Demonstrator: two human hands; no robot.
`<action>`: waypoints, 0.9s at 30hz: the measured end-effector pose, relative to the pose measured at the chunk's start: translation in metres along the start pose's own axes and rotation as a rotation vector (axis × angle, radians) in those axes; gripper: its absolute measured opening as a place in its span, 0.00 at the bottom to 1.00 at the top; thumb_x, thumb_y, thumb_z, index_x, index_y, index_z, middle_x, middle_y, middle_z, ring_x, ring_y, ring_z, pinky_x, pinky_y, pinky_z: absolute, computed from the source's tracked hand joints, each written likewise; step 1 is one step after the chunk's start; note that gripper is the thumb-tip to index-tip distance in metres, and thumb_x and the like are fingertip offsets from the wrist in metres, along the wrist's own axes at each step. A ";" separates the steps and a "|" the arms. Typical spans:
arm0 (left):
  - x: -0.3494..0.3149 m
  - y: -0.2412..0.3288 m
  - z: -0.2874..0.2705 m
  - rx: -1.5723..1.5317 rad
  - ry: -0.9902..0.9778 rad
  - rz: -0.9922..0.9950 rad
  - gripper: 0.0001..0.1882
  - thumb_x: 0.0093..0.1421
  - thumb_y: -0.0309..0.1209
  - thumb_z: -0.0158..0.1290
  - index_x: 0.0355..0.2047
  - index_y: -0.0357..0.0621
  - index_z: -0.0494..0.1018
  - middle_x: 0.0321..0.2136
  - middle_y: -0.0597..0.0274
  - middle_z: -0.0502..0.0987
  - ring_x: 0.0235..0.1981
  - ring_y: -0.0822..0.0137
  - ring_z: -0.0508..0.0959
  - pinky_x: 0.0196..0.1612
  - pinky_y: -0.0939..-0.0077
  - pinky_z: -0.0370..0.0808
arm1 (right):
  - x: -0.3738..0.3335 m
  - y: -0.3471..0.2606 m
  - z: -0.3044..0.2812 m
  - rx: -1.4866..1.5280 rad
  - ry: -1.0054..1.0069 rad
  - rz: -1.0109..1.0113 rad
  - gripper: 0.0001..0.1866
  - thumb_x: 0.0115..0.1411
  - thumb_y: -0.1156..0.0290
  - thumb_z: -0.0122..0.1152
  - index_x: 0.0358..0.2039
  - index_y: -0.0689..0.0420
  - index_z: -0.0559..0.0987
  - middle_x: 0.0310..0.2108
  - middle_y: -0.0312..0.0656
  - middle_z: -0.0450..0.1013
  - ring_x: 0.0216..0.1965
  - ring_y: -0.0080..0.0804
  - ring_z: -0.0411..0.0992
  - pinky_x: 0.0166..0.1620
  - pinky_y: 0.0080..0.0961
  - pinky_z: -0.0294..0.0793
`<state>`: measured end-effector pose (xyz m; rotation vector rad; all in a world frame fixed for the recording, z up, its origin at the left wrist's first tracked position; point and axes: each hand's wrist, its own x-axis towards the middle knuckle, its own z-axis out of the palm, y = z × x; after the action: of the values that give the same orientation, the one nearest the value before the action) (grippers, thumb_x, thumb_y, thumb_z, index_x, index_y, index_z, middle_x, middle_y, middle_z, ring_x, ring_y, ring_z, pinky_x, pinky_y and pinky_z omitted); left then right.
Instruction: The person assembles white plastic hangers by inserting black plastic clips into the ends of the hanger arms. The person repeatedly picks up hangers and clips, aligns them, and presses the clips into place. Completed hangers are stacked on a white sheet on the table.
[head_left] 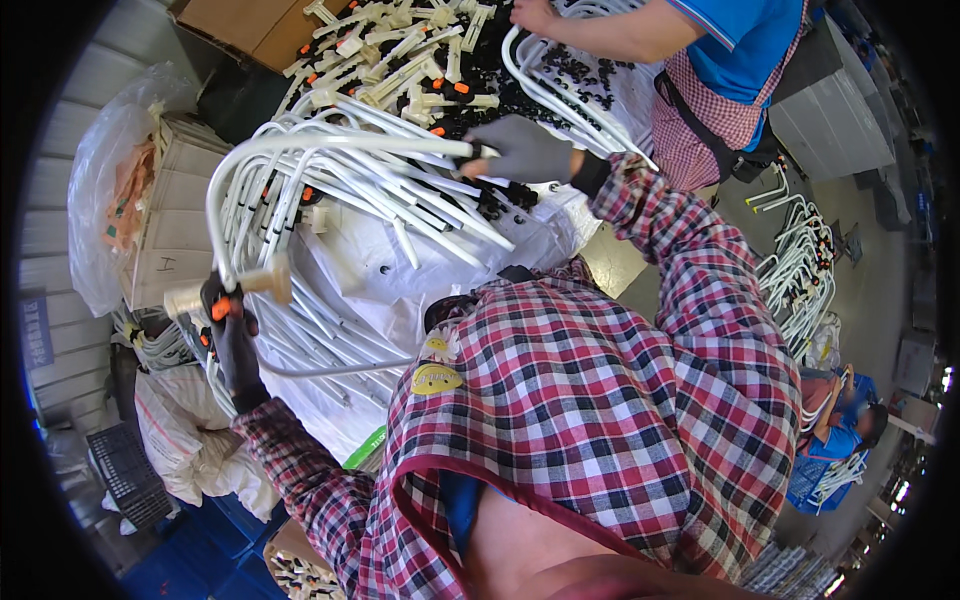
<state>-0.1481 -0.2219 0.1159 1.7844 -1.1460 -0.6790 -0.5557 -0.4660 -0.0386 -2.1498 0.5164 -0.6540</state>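
Note:
A white bent tube (330,143) arches above the table between my hands, both in dark grey gloves. My left hand (235,350) is closed around the tube's near-left end, where a cream plastic fitting (268,284) with an orange piece sits. At the tube's other end, the fingers of my right hand (525,150) are closed by a black end piece (474,151). Below lie many similar white tubes (430,215), heaped on a white plastic sheet (350,240).
Cream fittings (400,65) with orange parts and small black pieces (515,75) are piled at the back. A co-worker (740,60) in blue handles tubes at the far right. Left are a carton (180,205) and a woven sack (190,425). More tubes (800,265) lie right.

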 end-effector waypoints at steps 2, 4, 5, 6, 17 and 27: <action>0.017 0.022 0.025 -0.028 -0.089 -0.002 0.26 0.67 0.40 0.50 0.62 0.44 0.62 0.38 0.72 0.72 0.24 0.82 0.60 0.26 0.84 0.60 | 0.038 -0.042 -0.010 -0.203 0.130 0.100 0.26 0.60 0.41 0.55 0.34 0.54 0.80 0.17 0.43 0.71 0.21 0.42 0.74 0.29 0.40 0.70; 0.034 0.046 0.050 -0.041 -0.282 -0.020 0.28 0.66 0.39 0.52 0.63 0.43 0.62 0.39 0.71 0.72 0.24 0.81 0.61 0.27 0.85 0.61 | 0.076 -0.079 -0.030 -0.319 0.344 0.100 0.22 0.59 0.45 0.58 0.31 0.54 0.79 0.17 0.42 0.72 0.22 0.39 0.75 0.27 0.39 0.71; 0.040 0.055 0.066 -0.050 -0.327 -0.092 0.30 0.65 0.38 0.53 0.64 0.43 0.61 0.40 0.71 0.73 0.26 0.80 0.63 0.28 0.85 0.62 | 0.096 -0.093 -0.044 -0.462 0.504 -0.247 0.20 0.57 0.48 0.59 0.30 0.54 0.79 0.18 0.42 0.73 0.25 0.39 0.76 0.28 0.38 0.72; 0.047 0.064 0.080 -0.081 -0.396 -0.116 0.32 0.63 0.37 0.55 0.65 0.42 0.60 0.41 0.70 0.73 0.28 0.80 0.65 0.30 0.85 0.64 | 0.113 -0.107 -0.050 -0.595 0.673 -0.463 0.18 0.55 0.50 0.61 0.28 0.54 0.80 0.19 0.41 0.74 0.27 0.39 0.77 0.28 0.38 0.72; 0.083 0.106 0.167 -0.182 -0.920 -0.043 0.44 0.54 0.28 0.65 0.68 0.41 0.55 0.59 0.60 0.69 0.57 0.68 0.69 0.61 0.72 0.64 | 0.076 -0.085 -0.052 -0.879 0.124 -0.282 0.10 0.46 0.55 0.65 0.28 0.43 0.82 0.24 0.32 0.77 0.36 0.32 0.76 0.51 0.32 0.70; 0.087 0.119 0.203 0.163 -0.866 0.488 0.39 0.48 0.20 0.64 0.62 0.41 0.63 0.57 0.59 0.71 0.56 0.67 0.72 0.58 0.73 0.68 | -0.120 0.038 0.040 -0.361 0.525 0.353 0.15 0.57 0.76 0.61 0.46 0.56 0.78 0.48 0.47 0.73 0.46 0.46 0.74 0.51 0.36 0.73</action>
<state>-0.3238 -0.4000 0.1292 1.2352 -2.1688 -1.1130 -0.6305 -0.3975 -0.1234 -2.1176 1.3494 -0.9812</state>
